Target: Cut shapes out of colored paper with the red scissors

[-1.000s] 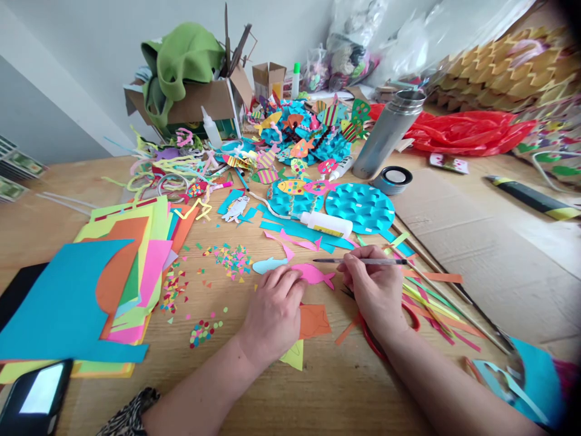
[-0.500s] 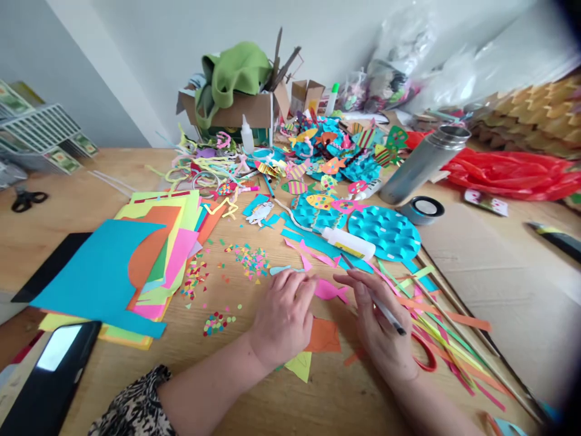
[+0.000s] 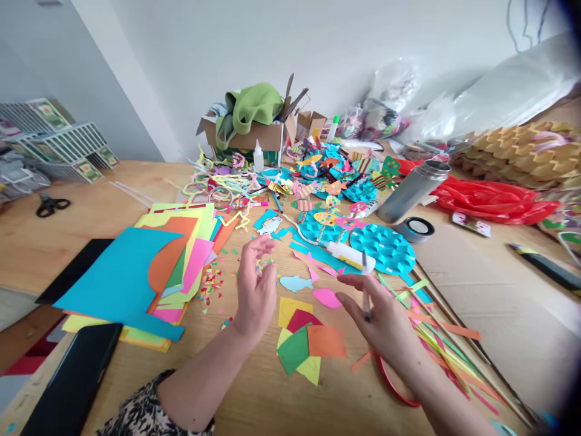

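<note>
My left hand is raised over the table with its fingers stretched up, holding nothing. Small paper confetti lies behind and beside it. In my right hand a slim grey pen is gripped near-upright; the thumb and index finger are spread apart in front. A pink paper fish, partly covered by the right fingertips, lies beside a light blue paper fish. Nearer me are overlapping paper pieces: yellow, red, green and orange. A red scissor handle shows under my right forearm.
Coloured sheets and a black phone lie left. A glue bottle, blue textured discs and an uncapped steel flask stand or lie beyond my hands. Paper strips and thin sticks lie right, near a cutter.
My left hand has lifted and moved left, uncovering the light blue fish and the coloured pieces. My right hand's pen has swung more upright. The view has shifted.
</note>
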{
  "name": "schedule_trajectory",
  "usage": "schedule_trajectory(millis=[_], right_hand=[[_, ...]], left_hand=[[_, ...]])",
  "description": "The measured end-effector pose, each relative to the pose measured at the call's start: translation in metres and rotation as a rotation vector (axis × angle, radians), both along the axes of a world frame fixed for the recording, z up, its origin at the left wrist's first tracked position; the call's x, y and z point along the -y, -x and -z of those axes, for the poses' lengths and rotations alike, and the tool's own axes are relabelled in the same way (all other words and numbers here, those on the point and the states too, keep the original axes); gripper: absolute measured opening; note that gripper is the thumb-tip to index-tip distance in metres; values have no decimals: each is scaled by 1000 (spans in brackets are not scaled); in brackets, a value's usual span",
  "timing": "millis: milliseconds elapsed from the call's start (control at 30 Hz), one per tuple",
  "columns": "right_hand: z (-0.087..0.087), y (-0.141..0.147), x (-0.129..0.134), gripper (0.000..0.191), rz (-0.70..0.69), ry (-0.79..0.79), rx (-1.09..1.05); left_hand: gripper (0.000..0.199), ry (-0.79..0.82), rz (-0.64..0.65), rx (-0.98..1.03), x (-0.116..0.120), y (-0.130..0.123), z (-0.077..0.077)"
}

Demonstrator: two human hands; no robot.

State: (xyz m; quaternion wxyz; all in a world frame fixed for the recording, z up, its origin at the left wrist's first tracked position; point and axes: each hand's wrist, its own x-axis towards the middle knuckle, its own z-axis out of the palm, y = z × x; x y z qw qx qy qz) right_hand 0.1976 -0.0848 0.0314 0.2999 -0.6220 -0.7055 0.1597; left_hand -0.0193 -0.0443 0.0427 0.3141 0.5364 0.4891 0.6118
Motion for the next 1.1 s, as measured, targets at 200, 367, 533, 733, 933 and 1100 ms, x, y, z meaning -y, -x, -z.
schedule_trajectory(millis=[200, 367, 533, 733, 933, 1100], right_hand=[[4, 36, -37, 21, -101, 13, 514], [13, 55, -49, 16, 0, 96, 672], [8, 58, -52, 26, 32, 155, 696], [7, 56, -61, 33, 37, 198, 677], [1, 51, -68, 33, 25, 214, 616], [-30, 18, -33, 34, -36, 197, 494]], left_hand=[[38, -117, -61, 208, -15, 24, -27], [34, -176, -67, 307, -18, 39, -44], [35, -156, -56, 321, -17, 41, -48], [34, -119, -9, 326, -17, 39, -46], [32, -91, 21, 318, -19, 41, -45], [29, -67, 52, 252, -20, 40, -43]])
